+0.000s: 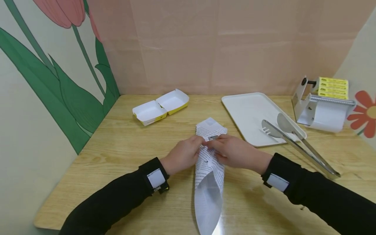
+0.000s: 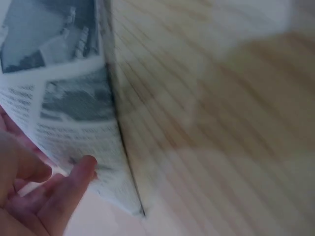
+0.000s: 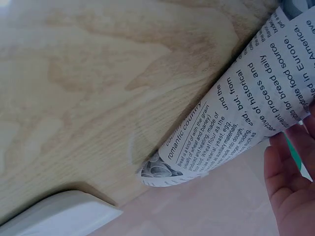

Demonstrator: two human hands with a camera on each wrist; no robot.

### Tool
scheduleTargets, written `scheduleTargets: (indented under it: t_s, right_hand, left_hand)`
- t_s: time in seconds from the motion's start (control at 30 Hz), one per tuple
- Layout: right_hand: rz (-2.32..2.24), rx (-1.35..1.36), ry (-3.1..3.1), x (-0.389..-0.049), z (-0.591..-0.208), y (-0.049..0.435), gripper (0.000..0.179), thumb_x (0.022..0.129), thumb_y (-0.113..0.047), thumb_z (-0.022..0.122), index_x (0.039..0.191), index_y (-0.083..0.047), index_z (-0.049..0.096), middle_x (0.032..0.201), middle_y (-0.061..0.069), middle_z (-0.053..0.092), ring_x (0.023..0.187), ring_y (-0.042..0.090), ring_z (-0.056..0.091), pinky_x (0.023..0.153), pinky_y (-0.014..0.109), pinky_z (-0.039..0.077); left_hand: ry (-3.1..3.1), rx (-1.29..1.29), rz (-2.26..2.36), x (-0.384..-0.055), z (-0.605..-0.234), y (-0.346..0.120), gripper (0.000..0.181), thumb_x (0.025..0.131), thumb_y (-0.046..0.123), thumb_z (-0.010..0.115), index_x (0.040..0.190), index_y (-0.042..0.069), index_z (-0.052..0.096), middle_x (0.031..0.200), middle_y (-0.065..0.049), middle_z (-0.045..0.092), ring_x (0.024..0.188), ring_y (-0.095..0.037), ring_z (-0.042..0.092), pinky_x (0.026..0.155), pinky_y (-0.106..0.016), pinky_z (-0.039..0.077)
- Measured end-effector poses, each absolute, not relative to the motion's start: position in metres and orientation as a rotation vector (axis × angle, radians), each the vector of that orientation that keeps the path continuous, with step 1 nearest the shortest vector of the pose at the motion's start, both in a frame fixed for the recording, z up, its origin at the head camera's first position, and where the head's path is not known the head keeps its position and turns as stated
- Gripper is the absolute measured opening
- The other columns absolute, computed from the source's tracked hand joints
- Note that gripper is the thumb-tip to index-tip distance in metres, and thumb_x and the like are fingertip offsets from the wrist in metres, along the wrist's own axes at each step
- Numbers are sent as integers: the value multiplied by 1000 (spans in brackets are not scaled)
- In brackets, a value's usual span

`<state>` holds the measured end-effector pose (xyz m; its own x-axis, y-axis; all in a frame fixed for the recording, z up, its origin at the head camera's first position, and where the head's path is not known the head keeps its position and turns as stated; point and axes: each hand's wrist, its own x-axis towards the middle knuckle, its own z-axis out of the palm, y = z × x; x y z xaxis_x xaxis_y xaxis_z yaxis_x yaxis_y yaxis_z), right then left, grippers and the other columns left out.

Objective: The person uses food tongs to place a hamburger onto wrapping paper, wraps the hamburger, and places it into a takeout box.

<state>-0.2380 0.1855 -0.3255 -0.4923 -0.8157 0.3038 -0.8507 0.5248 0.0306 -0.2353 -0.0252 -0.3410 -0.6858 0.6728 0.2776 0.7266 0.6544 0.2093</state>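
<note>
A newspaper-print sheet of wrapping paper [image 1: 208, 199] lies lengthwise before me, rolled into a long packet with its far end folded over. Both hands meet at its upper middle. My left hand [image 1: 182, 154] pinches the paper's left side, and my right hand [image 1: 236, 151] pinches it from the right, thumbs close together. Printed pictures show on the paper [image 2: 78, 98] beside the left fingers. Lines of text run along the paper [image 3: 216, 128] in the right wrist view, with the right fingers [image 3: 285, 172] at its edge. Whatever is inside the wrap is hidden.
An open white and yellow paper box [image 1: 149, 112] sits at the back left. On the right, metal tongs [image 1: 305, 147] rest over a white tray [image 1: 243, 111]. Behind them stands a label dispenser [image 1: 323, 104] with a yellow-printed roll. A curtain [image 1: 211, 49] backs the wooden table [image 1: 117, 156].
</note>
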Motion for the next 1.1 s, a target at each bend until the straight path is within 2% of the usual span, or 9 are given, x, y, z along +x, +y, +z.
scheduleTargets:
  t_s: [0.13, 0.2, 0.3, 0.47, 0.57, 0.7, 0.87, 0.97, 1.1]
  right_hand:
    - [275, 1380, -2492, -237, -325, 189, 27, 77, -10, 68, 103, -10, 62, 108, 1, 60, 89, 14, 60, 77, 29, 51]
    - [286, 1362, -2490, -235, -323, 190, 25, 77, -10, 69, 100, -11, 62, 106, 1, 56, 84, 11, 59, 73, 27, 51]
    - [282, 1346, -2495, -233, -320, 191, 21, 76, -12, 71, 96, -12, 62, 98, -1, 55, 77, 9, 57, 68, 25, 50]
    - [261, 1346, -2549, -229, -314, 193, 16, 79, -17, 69, 94, -14, 65, 90, -6, 60, 77, 6, 59, 68, 24, 50]
    - [230, 1342, -2595, -225, -311, 193, 18, 80, -19, 69, 96, -13, 65, 91, -5, 60, 78, 6, 60, 68, 24, 51]
    - [66, 1351, -2529, -212, -304, 191, 30, 76, -20, 73, 102, -10, 62, 96, -1, 60, 85, 13, 60, 76, 30, 50]
    - [-180, 1565, -2245, -162, -290, 172, 28, 74, -26, 71, 97, -14, 60, 96, -2, 58, 91, 17, 54, 82, 34, 44]
    - [-330, 1787, -2117, -127, -290, 156, 17, 83, -37, 59, 88, -21, 59, 85, -8, 54, 79, 11, 48, 73, 28, 38]
    - [-436, 1940, -2032, -103, -309, 144, 30, 93, -45, 38, 80, -28, 59, 73, -13, 50, 65, 6, 41, 65, 24, 29]
  left_hand:
    - [-2620, -1329, -245, -236, -342, -31, 41, 91, 2, 48, 132, 6, 45, 129, -6, 55, 105, -10, 58, 86, -21, 47]
    - [-2629, -1368, -207, -236, -340, -33, 46, 91, 3, 48, 136, 6, 41, 124, -7, 58, 91, -8, 62, 77, -19, 49]
    - [-2669, -1411, -190, -237, -337, -35, 53, 89, 3, 50, 140, 10, 36, 93, -3, 66, 62, -4, 52, 57, -16, 43]
    - [-2726, -1483, -253, -240, -327, -35, 50, 94, 9, 47, 142, 20, 35, 62, 1, 52, 48, -7, 34, 47, -17, 28]
    - [-2752, -1487, -218, -241, -322, -32, 48, 94, 7, 46, 139, 24, 40, 91, -5, 67, 48, -7, 32, 46, -17, 27]
    - [-2782, -1475, -62, -240, -317, -28, 59, 89, -1, 51, 139, 28, 38, 124, -9, 58, 48, -6, 29, 46, -17, 25]
    - [-2791, -1474, 82, -237, -313, -26, 63, 89, 0, 51, 141, 31, 32, 127, -11, 55, 49, -8, 27, 47, -18, 25]
    - [-2767, -1469, 154, -237, -311, -26, 64, 90, 1, 50, 142, 32, 31, 138, -9, 44, 49, -9, 24, 46, -18, 24]
    - [-2759, -1453, 189, -236, -310, -26, 63, 90, 0, 51, 142, 31, 32, 137, -7, 44, 50, -9, 21, 46, -19, 22]
